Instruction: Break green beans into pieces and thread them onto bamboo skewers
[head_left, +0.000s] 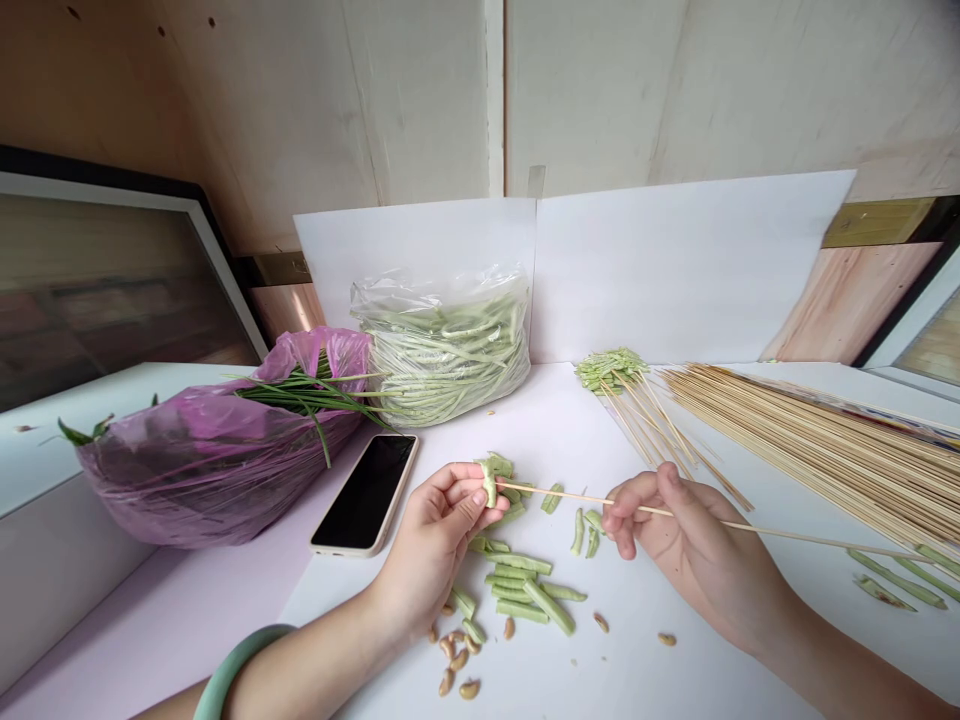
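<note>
Between the fingertips of my left hand [450,515] is a piece of green bean [490,480], pinched at the tip of a thin bamboo skewer [555,492]. My right hand [675,545] grips that skewer partway along, and its long end runs off to the right. Below and between the hands lie cut green bean pieces [525,590], some stacked side by side. Several brown bean seeds [457,655] are scattered under my left wrist. A few short bean pieces [586,530] rest near my right fingertips.
At the back stands a clear bag of long beans [450,350]; a purple bag [217,460] with green stalks is at left. A phone [365,495] lies beside my left hand. Loaded skewers [611,370] and a pile of bare skewers [810,430] are at right.
</note>
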